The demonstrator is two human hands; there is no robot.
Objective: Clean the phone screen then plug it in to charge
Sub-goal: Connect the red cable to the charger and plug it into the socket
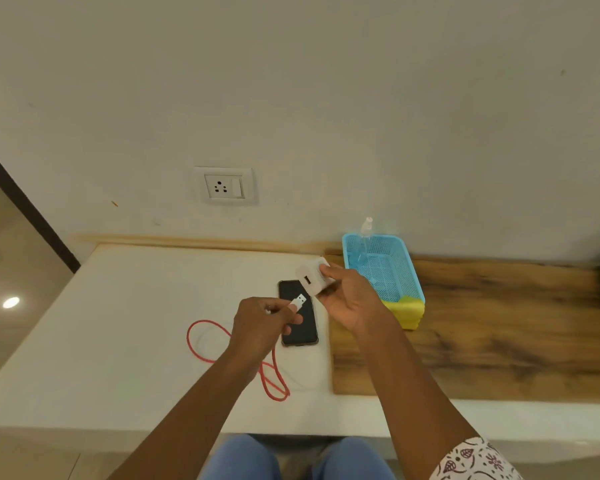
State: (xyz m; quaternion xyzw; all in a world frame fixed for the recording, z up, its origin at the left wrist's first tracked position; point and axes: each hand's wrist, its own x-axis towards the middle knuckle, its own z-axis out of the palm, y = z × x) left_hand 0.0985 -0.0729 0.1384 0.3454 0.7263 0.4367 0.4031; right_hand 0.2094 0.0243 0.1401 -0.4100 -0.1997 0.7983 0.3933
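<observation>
A black phone [303, 325] lies screen up on the white counter [136, 323], partly hidden by my left hand. My left hand [262, 323] pinches the white USB plug [299, 301] of a red cable [208, 341] that loops across the counter. My right hand [352, 301] holds a white charger adapter [311, 276] above the phone's far end, its USB port facing the plug. A small gap separates plug and port. A white wall socket [225, 186] with a switch sits on the wall behind.
A blue plastic basket [383, 268] stands on a wooden board [499, 323] at the right, with a clear spray bottle [365, 230] in it and a yellow cloth [407, 311] over its near edge. My knees show below the counter's front edge.
</observation>
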